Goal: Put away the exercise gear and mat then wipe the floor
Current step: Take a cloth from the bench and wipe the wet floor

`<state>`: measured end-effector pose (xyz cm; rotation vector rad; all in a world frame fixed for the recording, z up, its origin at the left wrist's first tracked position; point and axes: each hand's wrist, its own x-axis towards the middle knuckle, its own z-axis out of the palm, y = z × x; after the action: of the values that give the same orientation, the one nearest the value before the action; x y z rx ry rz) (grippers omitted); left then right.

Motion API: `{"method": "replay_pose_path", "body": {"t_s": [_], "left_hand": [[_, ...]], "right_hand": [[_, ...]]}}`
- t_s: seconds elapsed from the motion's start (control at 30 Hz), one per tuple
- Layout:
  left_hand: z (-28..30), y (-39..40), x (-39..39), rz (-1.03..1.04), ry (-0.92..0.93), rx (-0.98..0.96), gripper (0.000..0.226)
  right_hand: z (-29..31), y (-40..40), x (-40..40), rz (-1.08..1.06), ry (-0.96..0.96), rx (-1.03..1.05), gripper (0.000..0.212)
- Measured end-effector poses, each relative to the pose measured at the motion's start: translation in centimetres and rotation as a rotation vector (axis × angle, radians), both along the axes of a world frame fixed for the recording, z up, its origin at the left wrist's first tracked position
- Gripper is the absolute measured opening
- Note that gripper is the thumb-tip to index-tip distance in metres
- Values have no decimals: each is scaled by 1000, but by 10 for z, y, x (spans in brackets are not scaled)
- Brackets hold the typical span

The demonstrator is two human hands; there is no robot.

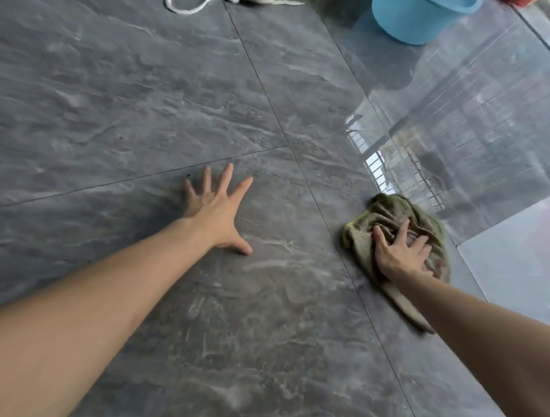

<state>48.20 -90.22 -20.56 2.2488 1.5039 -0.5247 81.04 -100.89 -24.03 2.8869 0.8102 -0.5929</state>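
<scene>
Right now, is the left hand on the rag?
No, the left hand lies flat with spread fingers on the bare floor, while the right hand presses the rag.

We are seeing only the lower part of the blue bucket (416,20), its rim running off the top edge, and the white cord (186,7) beside it is being cut there too, along with a pale scrap we cannot name. Our right hand (400,253) is covering the middle of the green rag (387,214) (its trailing tail is blurring), while a red thing (519,3) in the top right corner is staying too cropped to identify.
</scene>
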Motion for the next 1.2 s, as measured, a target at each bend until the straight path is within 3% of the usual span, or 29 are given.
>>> {"method": "replay_pose_path", "body": {"t_s": [0.23,0.4,0.63,0.73,0.9,1.1,1.2], "left_hand": [[-10,13,17,21,17,-64,145],[-9,16,21,25,53,-100,143],[-8,18,22,37,75,-115,141],[-8,17,22,47,70,-114,141],[-6,18,24,59,82,-142,143],[-8,20,26,42,107,-137,144],[-9,21,27,56,94,-135,144]], "right_hand": [[0,98,8,95,-38,33,75],[-2,186,-40,202,-9,96,69],[1,236,-177,833,144,134,75],[-2,239,-186,940,128,131,75],[-12,246,-110,612,61,248,64],[-14,195,52,53,-121,181,66],[-16,171,90,-166,-125,154,66]]}}
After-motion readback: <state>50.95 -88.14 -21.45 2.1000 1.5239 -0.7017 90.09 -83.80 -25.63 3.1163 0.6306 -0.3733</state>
